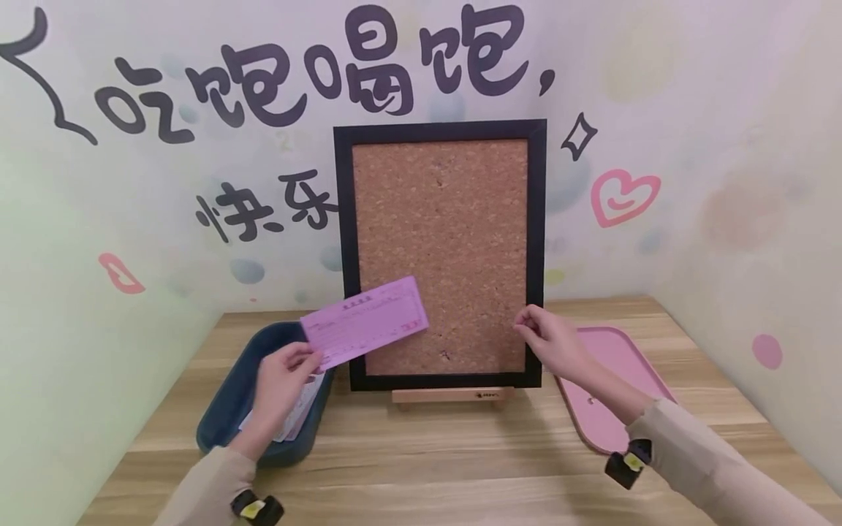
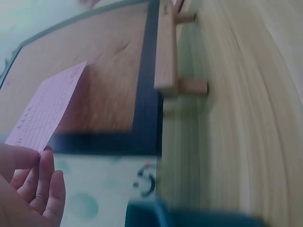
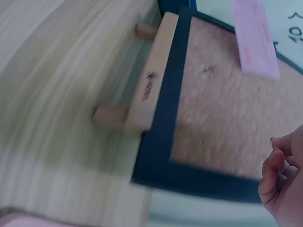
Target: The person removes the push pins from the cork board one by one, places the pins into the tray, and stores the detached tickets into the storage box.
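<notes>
My left hand pinches a purple printed paper slip by its lower left corner, thumb on the printed side. The slip tilts upward to the right and overlaps the lower left of a cork board in a black frame. In the left wrist view, the slip stands out from the board. At the frame's lower right edge is my right hand, thumb and forefinger pinched together. A tiny dark tip, like a small pin, shows at those fingertips in the right wrist view; the rest is hidden by the fingers.
The board stands on a small wooden easel on the wood table, near the lettered wall. To the left, a dark blue bin contains printed papers. A pink tray with a small object in it lies under my right forearm.
</notes>
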A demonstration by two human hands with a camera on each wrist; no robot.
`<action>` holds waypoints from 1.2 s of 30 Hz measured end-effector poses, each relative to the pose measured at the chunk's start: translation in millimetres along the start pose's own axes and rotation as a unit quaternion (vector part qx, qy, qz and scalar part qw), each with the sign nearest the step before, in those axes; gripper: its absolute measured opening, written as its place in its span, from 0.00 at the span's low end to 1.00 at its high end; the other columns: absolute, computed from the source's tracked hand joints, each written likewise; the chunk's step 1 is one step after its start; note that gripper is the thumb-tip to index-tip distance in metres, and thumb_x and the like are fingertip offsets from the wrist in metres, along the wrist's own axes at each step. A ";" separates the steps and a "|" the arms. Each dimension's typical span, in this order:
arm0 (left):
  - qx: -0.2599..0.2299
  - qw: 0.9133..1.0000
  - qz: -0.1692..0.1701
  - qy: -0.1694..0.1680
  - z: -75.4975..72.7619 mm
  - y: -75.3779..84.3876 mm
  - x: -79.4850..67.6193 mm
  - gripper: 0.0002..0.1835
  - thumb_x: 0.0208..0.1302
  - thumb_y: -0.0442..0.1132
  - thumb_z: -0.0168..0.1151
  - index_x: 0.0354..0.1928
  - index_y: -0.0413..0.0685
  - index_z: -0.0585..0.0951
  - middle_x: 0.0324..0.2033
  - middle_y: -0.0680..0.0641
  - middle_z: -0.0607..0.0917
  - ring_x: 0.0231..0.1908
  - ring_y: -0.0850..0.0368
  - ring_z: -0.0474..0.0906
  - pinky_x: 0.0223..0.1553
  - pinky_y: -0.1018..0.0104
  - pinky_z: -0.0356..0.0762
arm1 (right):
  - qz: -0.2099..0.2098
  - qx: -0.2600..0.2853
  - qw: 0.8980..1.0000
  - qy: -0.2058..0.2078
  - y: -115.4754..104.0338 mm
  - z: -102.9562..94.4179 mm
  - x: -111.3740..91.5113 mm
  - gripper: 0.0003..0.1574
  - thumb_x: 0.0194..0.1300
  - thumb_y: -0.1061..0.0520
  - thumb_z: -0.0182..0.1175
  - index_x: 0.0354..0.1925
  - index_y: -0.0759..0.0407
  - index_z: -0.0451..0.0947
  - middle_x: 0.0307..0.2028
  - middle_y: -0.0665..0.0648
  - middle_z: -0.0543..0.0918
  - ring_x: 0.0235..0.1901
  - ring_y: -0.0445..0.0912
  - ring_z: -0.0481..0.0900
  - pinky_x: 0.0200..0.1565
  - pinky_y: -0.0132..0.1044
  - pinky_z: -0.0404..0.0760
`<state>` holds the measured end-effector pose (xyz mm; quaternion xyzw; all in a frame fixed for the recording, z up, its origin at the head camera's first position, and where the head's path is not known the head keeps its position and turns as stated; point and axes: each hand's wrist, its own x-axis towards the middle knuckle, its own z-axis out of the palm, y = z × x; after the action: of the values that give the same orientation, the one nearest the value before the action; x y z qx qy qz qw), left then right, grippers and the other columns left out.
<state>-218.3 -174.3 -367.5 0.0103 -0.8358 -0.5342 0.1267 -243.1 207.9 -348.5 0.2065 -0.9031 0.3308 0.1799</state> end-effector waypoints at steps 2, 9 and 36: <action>0.010 1.000 -0.002 0.025 -16.0 -6.7 -1.1 0.11 0.61 0.33 0.57 0.41 0.30 0.78 0.34 0.34 0.83 0.24 0.67 0.77 0.28 0.76 0.77 | 0.008 -0.002 1.000 0.003 9.6 -4.5 -6.2 0.02 0.62 0.64 0.54 0.31 0.62 0.72 0.19 0.49 0.69 0.17 0.37 0.62 0.20 0.30 0.64; -0.017 0.994 -0.073 0.083 -55.8 -44.1 -3.7 0.18 0.63 0.37 0.55 0.48 0.28 0.74 0.31 0.45 0.84 0.23 0.71 0.77 0.28 0.78 0.78 | 0.034 -0.008 0.999 0.017 36.7 -16.0 -22.6 0.04 0.64 0.64 0.53 0.32 0.63 0.74 0.21 0.51 0.72 0.19 0.38 0.64 0.20 0.30 0.65; -0.043 0.981 -0.133 0.136 -78.9 -160.8 4.1 0.21 0.58 0.37 0.60 0.49 0.27 0.73 0.19 0.62 0.82 0.21 0.68 0.80 0.26 0.73 0.80 | 0.185 0.032 0.982 -0.018 120.0 -32.1 -85.8 0.11 0.66 0.60 0.51 0.37 0.70 0.72 0.31 0.60 0.75 0.25 0.39 0.66 0.25 0.30 0.69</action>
<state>-223.7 -314.2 -479.4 0.1883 -0.7779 -0.5756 0.1674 -223.2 334.7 -427.9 0.0479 -0.9178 0.3831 0.0926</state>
